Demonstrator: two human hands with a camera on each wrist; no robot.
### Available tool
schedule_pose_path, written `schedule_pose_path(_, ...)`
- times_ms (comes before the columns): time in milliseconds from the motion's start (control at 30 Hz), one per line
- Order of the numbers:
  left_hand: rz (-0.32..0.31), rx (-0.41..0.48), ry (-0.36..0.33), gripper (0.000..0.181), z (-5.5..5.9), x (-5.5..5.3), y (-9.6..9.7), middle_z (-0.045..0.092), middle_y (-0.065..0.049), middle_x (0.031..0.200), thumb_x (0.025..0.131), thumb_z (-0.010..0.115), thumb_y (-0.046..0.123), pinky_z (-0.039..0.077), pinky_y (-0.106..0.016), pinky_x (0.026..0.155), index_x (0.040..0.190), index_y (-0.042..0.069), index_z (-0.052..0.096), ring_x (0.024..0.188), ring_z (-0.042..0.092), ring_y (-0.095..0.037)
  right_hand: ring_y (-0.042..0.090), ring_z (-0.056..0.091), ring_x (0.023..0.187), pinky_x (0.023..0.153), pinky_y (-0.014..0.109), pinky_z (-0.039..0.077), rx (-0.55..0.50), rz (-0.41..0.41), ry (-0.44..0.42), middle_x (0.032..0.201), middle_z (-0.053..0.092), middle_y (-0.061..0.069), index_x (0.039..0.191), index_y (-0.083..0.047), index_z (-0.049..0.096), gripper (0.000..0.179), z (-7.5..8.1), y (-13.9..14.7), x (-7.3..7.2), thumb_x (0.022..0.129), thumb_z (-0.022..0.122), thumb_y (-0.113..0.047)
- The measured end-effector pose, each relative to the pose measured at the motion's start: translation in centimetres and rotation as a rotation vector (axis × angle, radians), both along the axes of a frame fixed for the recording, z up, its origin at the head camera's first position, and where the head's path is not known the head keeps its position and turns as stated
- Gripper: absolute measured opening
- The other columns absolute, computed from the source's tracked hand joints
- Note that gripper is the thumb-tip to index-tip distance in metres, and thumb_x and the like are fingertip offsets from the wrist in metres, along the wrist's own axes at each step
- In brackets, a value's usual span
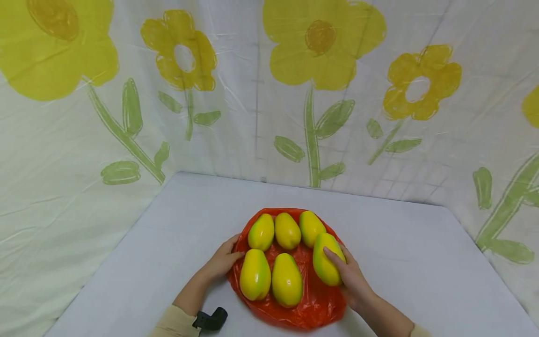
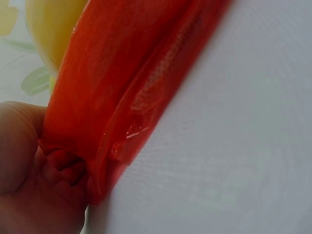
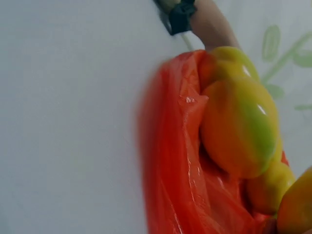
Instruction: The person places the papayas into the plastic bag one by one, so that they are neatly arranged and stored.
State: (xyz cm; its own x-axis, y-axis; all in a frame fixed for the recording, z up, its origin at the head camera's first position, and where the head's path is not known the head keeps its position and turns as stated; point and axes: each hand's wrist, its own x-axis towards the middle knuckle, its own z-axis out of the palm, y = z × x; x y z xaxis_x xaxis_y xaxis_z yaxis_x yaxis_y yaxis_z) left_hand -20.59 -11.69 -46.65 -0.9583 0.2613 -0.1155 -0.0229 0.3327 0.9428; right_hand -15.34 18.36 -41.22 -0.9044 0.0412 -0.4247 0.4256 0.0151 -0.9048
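Several glossy yellow-green papayas (image 1: 287,230) lie in a round, shallow shape of shiny red plastic bag (image 1: 311,309) on the table. My left hand (image 1: 223,260) grips the bag's left edge; in the left wrist view its thumb and curled fingers pinch the red film (image 2: 107,73), through which a mesh-like pattern shows. At the right side, my right hand (image 1: 355,285) holds one papaya (image 1: 326,260), thumb across its front and the other fingers mostly hidden behind it. The right wrist view catches the bag's crinkled side (image 3: 170,146) and the papayas (image 3: 239,126) stacked in perspective.
A white table (image 1: 177,224) spreads around the bag, its far edge against a hanging sheet (image 1: 236,154) printed with yellow flowers. On the left wrist sits a black strapped device (image 1: 210,319) close to the bag's front left.
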Motion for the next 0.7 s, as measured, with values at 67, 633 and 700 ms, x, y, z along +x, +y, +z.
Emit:
schedule_pose_path(67, 0.003, -0.006, 0.000, 0.049, 0.0, 0.0, 0.0, 0.046, -0.016, 0.138, 0.092, 0.048, 0.008, 0.052, -0.042, 0.091, 0.140, 0.009, 0.039, 0.111, 0.053, -0.024, 0.027, 0.039, 0.114, 0.096, 0.035, 0.047, -0.005, -0.003, -0.025, 0.135, 0.032, 0.014, 0.150, -0.016, 0.011, 0.091, -0.1, -0.2, 0.1, 0.082, 0.059, -0.054)
schedule_pose_path(633, -0.012, 0.002, 0.007, 0.049, 0.0, -0.1, 0.0, 0.046, -0.018, 0.137, 0.092, 0.048, 0.008, 0.054, -0.040, 0.086, 0.140, 0.009, 0.038, 0.107, 0.055, -0.023, 0.030, 0.042, 0.113, 0.098, 0.042, 0.046, 0.005, 0.045, -0.081, 0.132, 0.037, 0.017, 0.147, -0.012, 0.017, 0.089, -1.2, -1.4, 0.8, 0.082, 0.059, -0.056)
schedule_pose_path(700, -0.010, 0.002, 0.005, 0.049, 0.0, -0.1, 0.0, 0.046, -0.018, 0.137, 0.092, 0.048, 0.007, 0.054, -0.040, 0.087, 0.140, 0.009, 0.038, 0.107, 0.055, -0.023, 0.030, 0.042, 0.113, 0.097, 0.043, 0.046, 0.015, 0.050, -0.083, 0.133, 0.037, 0.017, 0.147, -0.012, 0.017, 0.089, -1.3, -1.4, 0.8, 0.082, 0.059, -0.056)
